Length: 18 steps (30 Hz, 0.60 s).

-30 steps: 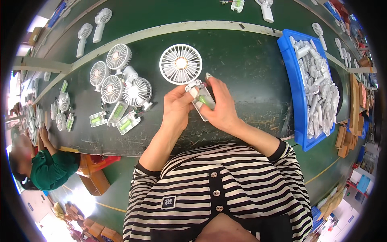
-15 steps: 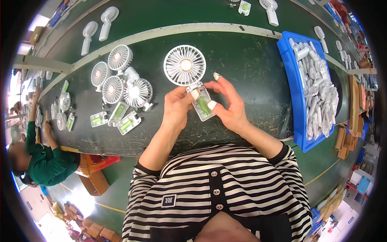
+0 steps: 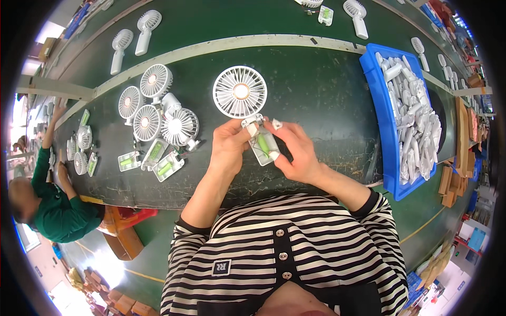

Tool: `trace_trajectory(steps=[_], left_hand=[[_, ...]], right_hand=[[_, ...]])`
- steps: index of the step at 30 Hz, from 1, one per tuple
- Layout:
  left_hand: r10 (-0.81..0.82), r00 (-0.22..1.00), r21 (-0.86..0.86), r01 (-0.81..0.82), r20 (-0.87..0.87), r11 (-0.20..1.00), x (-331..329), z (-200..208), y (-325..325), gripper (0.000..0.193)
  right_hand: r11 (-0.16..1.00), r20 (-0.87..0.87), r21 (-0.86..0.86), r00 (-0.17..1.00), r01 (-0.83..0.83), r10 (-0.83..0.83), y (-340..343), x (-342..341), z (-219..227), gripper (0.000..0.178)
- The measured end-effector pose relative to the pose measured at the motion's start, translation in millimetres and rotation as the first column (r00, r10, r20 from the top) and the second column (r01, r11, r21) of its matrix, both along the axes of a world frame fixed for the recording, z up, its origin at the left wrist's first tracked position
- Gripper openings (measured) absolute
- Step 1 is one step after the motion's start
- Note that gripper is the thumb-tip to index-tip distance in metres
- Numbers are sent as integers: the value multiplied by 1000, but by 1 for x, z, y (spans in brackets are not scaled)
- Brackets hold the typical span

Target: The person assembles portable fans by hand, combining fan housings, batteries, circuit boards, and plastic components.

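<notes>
Fan handle (image 3: 262,146): white plastic, green cell inside, gripped by left hand (image 3: 230,145) and right hand (image 3: 295,152).
Far right: blue bin (image 3: 377,100).

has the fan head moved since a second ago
Cannot tell. The fan head sits a little farther left of the blue bin than before, but the other fans shifted likewise, so it may be the camera.

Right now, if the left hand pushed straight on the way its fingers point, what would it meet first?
Most likely the round white fan head, just beyond the left hand on the green table. The hand already grips the open handle, and depth is hard to judge.
</notes>
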State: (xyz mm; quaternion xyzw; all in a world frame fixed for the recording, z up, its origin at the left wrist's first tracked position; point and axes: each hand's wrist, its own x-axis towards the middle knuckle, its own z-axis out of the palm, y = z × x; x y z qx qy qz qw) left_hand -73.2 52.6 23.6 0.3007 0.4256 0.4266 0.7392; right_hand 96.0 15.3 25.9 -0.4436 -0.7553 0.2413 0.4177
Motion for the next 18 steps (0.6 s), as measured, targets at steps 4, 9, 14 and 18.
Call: trace_trajectory(steps=[4,9,14,18], left_hand=[[-63,998,-35,64,30,997,-1,5,2,23],[-100,994,-110,95,-37,989,0,4,-4,23],[-120,990,-133,110,-74,985,4,-9,-10,20],[-134,985,-73,127,-109,989,9,-10,-5,16]], right_hand=[[967,156,236,986,-95,59,3,7,-5,49],[862,426,356,884,-361,195,3,25,-3,49],[747,672,269,674,-608,307,16,34,18,50],[745,730,210,608,-633,311,24,27,30,48]])
